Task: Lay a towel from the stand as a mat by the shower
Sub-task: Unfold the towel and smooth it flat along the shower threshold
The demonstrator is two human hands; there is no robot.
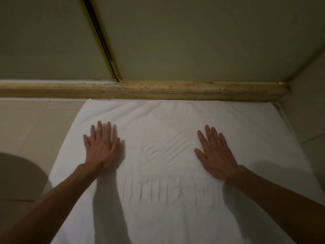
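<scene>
Towel of white terry lies spread flat as a mat on the floor, its far edge touching the low kerb at the foot of the shower panels. The cloth is thick and soft-napped. Faint fold creases fan out near its top edge, and its left corner is rounded. Pressed into the pile at its centre is a raised emblem of slanted bars inside a diamond outline, with a row of embossed characters below it.

A person's left hand rests palm down on the towel left of the emblem, with fingers straight and slightly spread. The right hand lies the same way to the emblem's right, flat and holding nothing. Both forearms are bare and throw long shadows across the cloth.

The kerb is a squared bar of mottled tan stone, veined and chipped at its right end. The panels above it are smooth, dull olive, and split by a slim brass-coloured strip that runs down to the kerb. The floor is laid with pale beige tiles with thin joints. A plain wall closes the right side, close to the towel's edge. A dark rounded shape at lower left may be a shadow or a fixture; the dim light leaves it unclear.
</scene>
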